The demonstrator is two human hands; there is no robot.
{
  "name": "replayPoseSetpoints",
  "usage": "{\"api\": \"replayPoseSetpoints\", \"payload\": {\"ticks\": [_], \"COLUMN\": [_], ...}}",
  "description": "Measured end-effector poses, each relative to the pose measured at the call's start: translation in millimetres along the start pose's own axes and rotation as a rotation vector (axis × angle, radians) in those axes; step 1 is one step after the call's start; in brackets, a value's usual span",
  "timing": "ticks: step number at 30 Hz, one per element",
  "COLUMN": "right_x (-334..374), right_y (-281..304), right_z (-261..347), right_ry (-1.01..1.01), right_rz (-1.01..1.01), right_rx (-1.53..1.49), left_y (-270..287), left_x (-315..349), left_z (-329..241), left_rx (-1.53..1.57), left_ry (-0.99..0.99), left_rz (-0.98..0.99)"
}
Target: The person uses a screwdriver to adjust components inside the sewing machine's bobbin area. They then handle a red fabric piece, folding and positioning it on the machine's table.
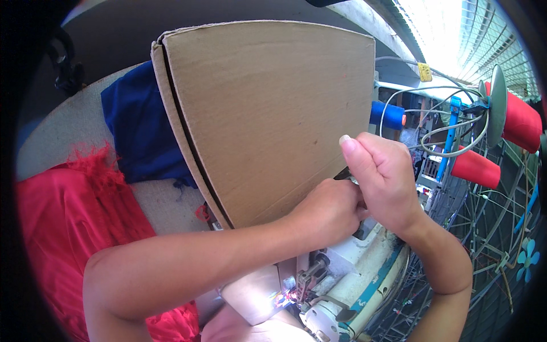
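Note:
My left hand (330, 211) reaches across to the right, its fingers curled closed above the top of a white sewing machine (364, 273). Right beside it my right hand (384, 176) makes a fist with the thumb pointing up. The two hands meet or nearly meet. A small dark piece (343, 174) shows just past my left knuckles; whether a hand grips it I cannot tell. Whatever lies inside the fingers is hidden. Directly behind my left arm stands a large brown cardboard box (273, 114). Below that arm, a lamp lights the machine's needle area (290, 293).
Red fringed fabric (74, 211) and dark blue fabric (142, 125) lie on the grey table (62, 122) at left. To the right, red thread cones (477, 167), a blue cone (390, 116) and looped cables (433, 151) hang around a thread stand (450, 131). A blue fan-shaped piece (527, 259) sits far right.

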State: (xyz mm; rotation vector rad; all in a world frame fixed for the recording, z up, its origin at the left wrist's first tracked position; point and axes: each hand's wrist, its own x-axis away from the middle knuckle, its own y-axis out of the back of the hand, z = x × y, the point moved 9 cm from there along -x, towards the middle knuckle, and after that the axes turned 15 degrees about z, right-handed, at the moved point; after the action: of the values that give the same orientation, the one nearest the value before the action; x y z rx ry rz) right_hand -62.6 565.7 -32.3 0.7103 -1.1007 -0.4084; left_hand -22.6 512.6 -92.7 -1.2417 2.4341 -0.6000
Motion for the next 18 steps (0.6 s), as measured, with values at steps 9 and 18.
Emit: {"api": "replayPoseSetpoints", "payload": {"ticks": [9,18], "right_x": [-1.2,-4.2], "right_y": [5.4,-2.1], "right_z": [3.6,6.4], "right_ry": [0.028,0.243], "right_rz": [-0.059,-0.171], "right_rx": [0.287,0.235], "left_y": [0.8,2.4], "left_x": [-1.3,-1.0], "left_z": [-3.4,0.1], "left_rx": [-0.066,0.036], "left_ry": [0.009,-0.087], "left_rz": [-0.027,-0.038]}}
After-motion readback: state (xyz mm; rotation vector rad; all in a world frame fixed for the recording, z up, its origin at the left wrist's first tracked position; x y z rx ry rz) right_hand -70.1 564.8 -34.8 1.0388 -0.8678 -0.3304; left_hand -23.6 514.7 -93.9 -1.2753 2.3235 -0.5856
